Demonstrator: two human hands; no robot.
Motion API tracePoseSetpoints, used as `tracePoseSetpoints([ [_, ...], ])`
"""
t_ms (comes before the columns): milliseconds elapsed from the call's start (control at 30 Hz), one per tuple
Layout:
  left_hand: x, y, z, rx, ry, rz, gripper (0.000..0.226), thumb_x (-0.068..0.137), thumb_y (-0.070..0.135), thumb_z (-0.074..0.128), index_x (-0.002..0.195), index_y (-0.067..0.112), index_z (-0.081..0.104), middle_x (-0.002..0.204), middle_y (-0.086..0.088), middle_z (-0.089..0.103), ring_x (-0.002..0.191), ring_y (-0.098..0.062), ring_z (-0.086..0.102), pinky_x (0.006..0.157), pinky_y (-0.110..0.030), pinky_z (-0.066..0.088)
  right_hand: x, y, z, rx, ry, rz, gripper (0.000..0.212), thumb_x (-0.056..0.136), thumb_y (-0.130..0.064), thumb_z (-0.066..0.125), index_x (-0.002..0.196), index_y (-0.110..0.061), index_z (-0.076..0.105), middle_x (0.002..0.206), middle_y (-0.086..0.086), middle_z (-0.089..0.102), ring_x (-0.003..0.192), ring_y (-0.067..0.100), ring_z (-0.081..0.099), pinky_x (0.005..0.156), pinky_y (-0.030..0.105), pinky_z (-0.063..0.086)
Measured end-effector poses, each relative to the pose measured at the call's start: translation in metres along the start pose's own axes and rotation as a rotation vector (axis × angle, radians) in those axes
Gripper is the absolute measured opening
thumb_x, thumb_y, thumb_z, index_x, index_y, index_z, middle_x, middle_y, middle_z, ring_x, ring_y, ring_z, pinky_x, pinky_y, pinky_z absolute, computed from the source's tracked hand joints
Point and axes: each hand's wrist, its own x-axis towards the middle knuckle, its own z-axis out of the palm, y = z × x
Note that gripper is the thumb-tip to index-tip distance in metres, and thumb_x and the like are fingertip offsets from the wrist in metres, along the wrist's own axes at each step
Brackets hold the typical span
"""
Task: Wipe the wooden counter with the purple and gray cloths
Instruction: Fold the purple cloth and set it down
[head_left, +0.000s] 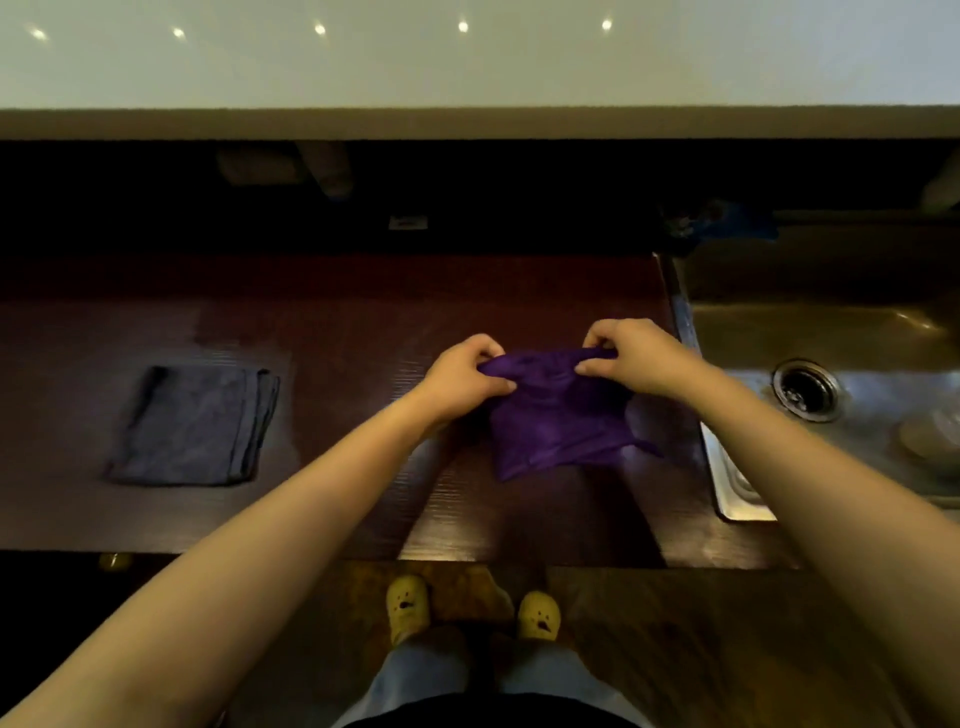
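Note:
The purple cloth (556, 421) hangs crumpled over the right part of the dark wooden counter (337, 332), its lower edge near the surface. My left hand (462, 376) pinches its upper left corner. My right hand (631, 356) pinches the upper right corner, close to the sink's rim. The gray cloth (195, 423) lies folded flat on the counter's left part, apart from both hands.
A steel sink (737, 483) with a round drain (805, 388) adjoins the counter on the right, with a pale round object in its near corner. A blue object (727, 221) lies behind it. A dark shelf recess runs along the back. My feet in yellow slippers stand below.

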Motion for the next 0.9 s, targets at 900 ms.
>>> tracePoseSetpoints([
  [900, 0.009, -0.116, -0.35, 0.071, 0.364, -0.058, 0.033, 0.076, -0.011, 0.062, 0.087, 0.02, 0.06, 0.075, -0.002, 0.058, 0.058, 0.001, 0.056, 0.055, -0.011, 0.047, 0.202, -0.281, 0.116, 0.621, -0.055, -0.02, 0.023, 0.082, -0.007, 0.069, 0.102, 0.004, 0.066, 0.073, 0.002, 0.06, 0.069, 0.012, 0.056, 0.07, 0.019, 0.049],
])
